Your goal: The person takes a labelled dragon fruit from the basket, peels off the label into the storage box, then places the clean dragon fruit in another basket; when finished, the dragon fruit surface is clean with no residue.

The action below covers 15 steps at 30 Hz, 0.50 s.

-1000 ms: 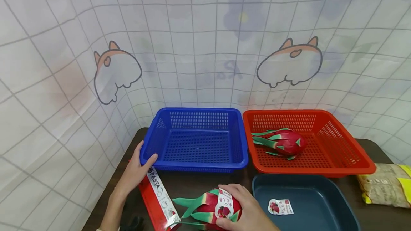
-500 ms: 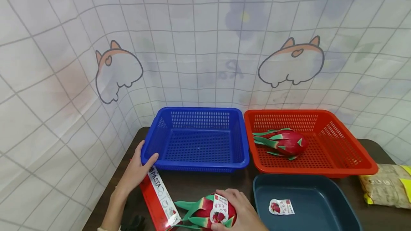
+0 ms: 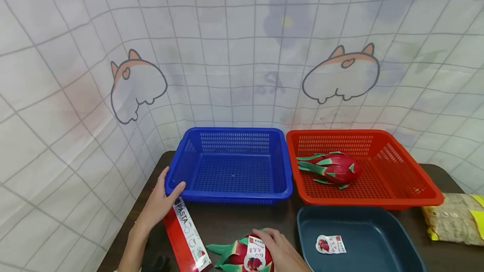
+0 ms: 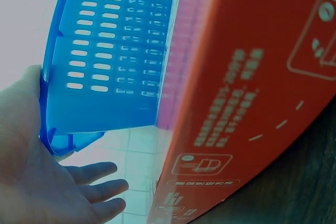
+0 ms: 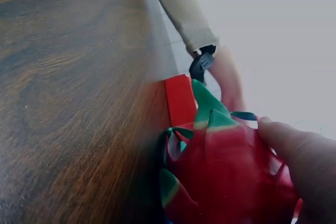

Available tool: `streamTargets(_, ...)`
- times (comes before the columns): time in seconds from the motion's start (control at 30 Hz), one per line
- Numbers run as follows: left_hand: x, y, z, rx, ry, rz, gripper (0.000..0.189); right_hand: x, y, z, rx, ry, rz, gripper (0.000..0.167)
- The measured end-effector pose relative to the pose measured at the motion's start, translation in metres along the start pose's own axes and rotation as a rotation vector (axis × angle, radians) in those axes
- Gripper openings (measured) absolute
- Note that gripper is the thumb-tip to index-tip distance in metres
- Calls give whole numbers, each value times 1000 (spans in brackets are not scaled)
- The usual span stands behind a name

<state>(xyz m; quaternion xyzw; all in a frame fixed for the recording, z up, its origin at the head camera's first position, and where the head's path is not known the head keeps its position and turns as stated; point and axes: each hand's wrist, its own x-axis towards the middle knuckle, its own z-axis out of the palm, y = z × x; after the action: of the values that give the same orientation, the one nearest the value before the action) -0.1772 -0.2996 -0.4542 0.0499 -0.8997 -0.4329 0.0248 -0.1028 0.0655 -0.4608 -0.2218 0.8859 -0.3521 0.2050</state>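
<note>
At the bottom of the head view, my right hand [image 3: 282, 253] grips a red dragon fruit [image 3: 239, 257] with green leaf tips and a white label. In the right wrist view, the thumb [image 5: 294, 142] presses on this fruit [image 5: 226, 174], close to the tabletop; whether it touches the table I cannot tell. My left hand [image 3: 158, 200] rests at the near left corner of a blue basket [image 3: 234, 194], thumb and forefinger spread around it. Its other fingers [image 4: 102, 190] are loosely straight and off the basket in the left wrist view. Under that hand lies a red PASTA box [image 3: 185, 232].
To the right stands a red basket [image 3: 372, 200] with another dragon fruit [image 3: 336, 168] in it. In front is a dark blue tray [image 3: 363, 226] holding a label card [image 3: 330, 244]. A yellow-edged bag [image 3: 453, 217] lies far right. A patterned curtain [image 3: 242, 53] hangs behind.
My right hand has moved slightly left and toward me with the dragon fruit, which is now lower in the view. The left hand and the baskets have stayed put.
</note>
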Motion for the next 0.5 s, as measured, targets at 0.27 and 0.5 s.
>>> streamTargets(0.27,0,5,-1,83,58,23,91,-5,-4,-4,-46,16,-41,100)
streamTargets(0.5,-1,5,1,100,125,92,83,-9,-7,-3,-98,39,-59,99)
